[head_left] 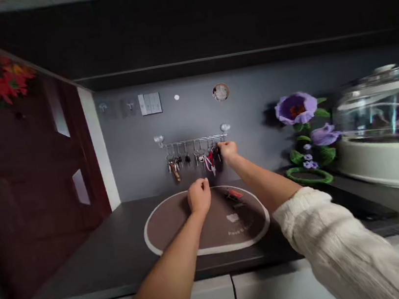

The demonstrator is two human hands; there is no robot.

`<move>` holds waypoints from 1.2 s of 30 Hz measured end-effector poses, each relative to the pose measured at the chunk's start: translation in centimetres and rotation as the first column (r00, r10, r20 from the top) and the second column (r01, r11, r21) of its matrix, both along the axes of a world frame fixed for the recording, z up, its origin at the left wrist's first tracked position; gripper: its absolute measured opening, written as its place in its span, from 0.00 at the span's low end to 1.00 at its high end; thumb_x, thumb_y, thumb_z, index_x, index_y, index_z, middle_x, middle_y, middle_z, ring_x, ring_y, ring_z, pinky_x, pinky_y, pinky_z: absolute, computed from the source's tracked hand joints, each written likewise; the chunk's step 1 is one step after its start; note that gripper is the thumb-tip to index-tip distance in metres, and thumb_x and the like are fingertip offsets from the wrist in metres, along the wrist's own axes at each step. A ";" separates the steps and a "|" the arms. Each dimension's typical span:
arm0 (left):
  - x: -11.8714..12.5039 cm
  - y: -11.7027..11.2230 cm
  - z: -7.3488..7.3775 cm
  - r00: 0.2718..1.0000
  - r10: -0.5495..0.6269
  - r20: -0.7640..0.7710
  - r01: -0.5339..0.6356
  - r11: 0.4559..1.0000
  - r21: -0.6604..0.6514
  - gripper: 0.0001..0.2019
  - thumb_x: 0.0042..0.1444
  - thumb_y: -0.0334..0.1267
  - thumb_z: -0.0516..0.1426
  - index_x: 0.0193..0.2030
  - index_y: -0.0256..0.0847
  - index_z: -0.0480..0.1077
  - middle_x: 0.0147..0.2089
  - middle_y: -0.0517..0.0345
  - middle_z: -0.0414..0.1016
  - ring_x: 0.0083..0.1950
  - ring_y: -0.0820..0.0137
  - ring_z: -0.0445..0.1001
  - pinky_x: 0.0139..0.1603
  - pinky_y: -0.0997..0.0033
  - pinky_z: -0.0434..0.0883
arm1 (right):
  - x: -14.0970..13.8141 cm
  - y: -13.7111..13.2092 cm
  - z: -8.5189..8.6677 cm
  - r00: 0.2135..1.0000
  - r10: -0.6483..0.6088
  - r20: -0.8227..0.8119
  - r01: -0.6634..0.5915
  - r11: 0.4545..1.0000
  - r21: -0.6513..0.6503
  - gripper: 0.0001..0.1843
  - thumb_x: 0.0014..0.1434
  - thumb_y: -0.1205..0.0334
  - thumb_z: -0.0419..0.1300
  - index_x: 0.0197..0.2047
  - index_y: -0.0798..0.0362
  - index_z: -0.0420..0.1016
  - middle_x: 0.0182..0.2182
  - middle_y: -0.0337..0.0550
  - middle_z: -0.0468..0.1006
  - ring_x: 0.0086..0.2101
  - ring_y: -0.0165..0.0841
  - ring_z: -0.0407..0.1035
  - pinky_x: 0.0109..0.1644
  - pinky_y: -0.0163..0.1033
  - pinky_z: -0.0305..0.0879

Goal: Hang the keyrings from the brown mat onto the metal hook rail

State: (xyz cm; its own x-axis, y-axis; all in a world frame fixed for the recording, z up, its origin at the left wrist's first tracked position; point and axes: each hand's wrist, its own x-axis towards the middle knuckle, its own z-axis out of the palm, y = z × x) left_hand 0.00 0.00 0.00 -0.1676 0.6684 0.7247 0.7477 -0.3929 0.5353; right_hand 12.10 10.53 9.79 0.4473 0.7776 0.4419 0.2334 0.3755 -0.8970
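Observation:
My right hand (228, 150) is closed in a pinch at the right end of a metal hook rail (194, 141) on the wall. Dark keys (217, 153) hang right beside its fingertips; whatever it pinches is hidden. Several more key bunches (172, 165) hang along the rail, one with a red and pink strap (210, 160). Lower down, my left hand (199, 196) hovers over the brown oval mat (172, 222) with curled fingers, and I cannot make out what is in them. A small red item with dark parts (233, 194) lies on the mat near its back right.
Purple crocheted flowers (296, 108) and a white appliance with a clear lid (382, 153) stand on the right of the counter (98, 248). A flat black object (363, 203) lies before them. At left is a dark red door (42, 191); a dark cabinet (182, 28) overhangs.

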 end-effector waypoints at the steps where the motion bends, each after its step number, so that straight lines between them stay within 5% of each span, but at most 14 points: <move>1: 0.0 -0.1 0.0 1.000 0.000 -0.001 0.000 1.000 0.003 0.17 0.55 0.42 0.44 0.24 0.38 0.68 0.23 0.57 0.69 0.25 0.75 0.61 0.28 0.75 0.53 | 0.0 0.0 -0.1 1.000 -0.023 0.016 0.022 1.000 0.009 0.10 0.46 0.61 0.55 0.25 0.60 0.72 0.22 0.42 0.72 0.20 0.25 0.60 0.23 0.30 0.52; 7: -0.1 0.0 -0.1 1.000 -0.004 0.016 0.004 1.000 0.000 0.17 0.55 0.42 0.44 0.24 0.37 0.67 0.23 0.57 0.69 0.25 0.74 0.62 0.28 0.75 0.53 | 0.2 0.3 -0.9 0.994 -0.108 0.029 0.107 0.994 0.017 0.09 0.45 0.60 0.56 0.26 0.58 0.73 0.26 0.45 0.75 0.24 0.27 0.64 0.27 0.31 0.56; 24: -0.1 0.5 -0.3 0.997 -0.056 0.053 0.057 0.998 -0.013 0.17 0.54 0.43 0.45 0.22 0.38 0.66 0.23 0.57 0.69 0.25 0.74 0.64 0.28 0.76 0.55 | 0.3 2.2 -2.8 0.988 0.127 -0.088 -0.117 0.987 0.113 0.08 0.43 0.59 0.54 0.22 0.57 0.68 0.16 0.36 0.67 0.20 0.24 0.59 0.25 0.31 0.55; 36: -0.2 0.9 -0.5 0.974 -0.205 0.096 0.208 0.978 -0.020 0.14 0.53 0.40 0.47 0.24 0.38 0.67 0.25 0.57 0.71 0.28 0.73 0.67 0.32 0.76 0.60 | 1.0 -0.9 -2.4 0.979 0.192 -0.073 -0.187 0.980 0.071 0.04 0.43 0.67 0.53 0.25 0.56 0.69 0.20 0.35 0.68 0.22 0.24 0.58 0.29 0.31 0.55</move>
